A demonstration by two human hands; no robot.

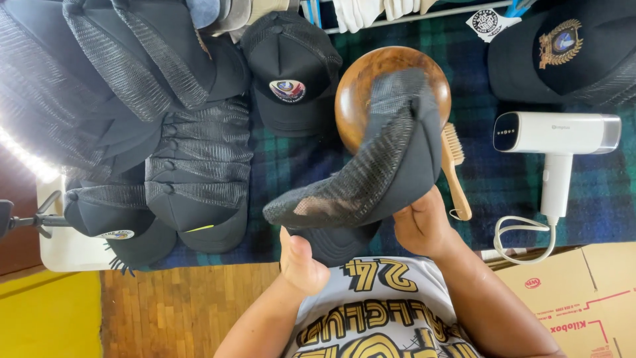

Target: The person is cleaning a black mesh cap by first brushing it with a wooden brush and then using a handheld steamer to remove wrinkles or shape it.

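I hold a black mesh-backed trucker cap (371, 172) in both hands just above my chest. My left hand (301, 262) grips its lower left edge with the thumb up. My right hand (423, 224) grips the brim side from below right. The cap's crown rests partly over a round wooden cap form (361, 83) on the plaid cloth. A small wooden brush (456, 169) lies right beside the form.
Stacks of black caps (192, 172) fill the left. One patched cap (291, 73) lies at the top middle, another (563, 50) at the top right. A white handheld steamer (560, 142) with cord lies on the right. A cardboard box (583, 298) sits at lower right.
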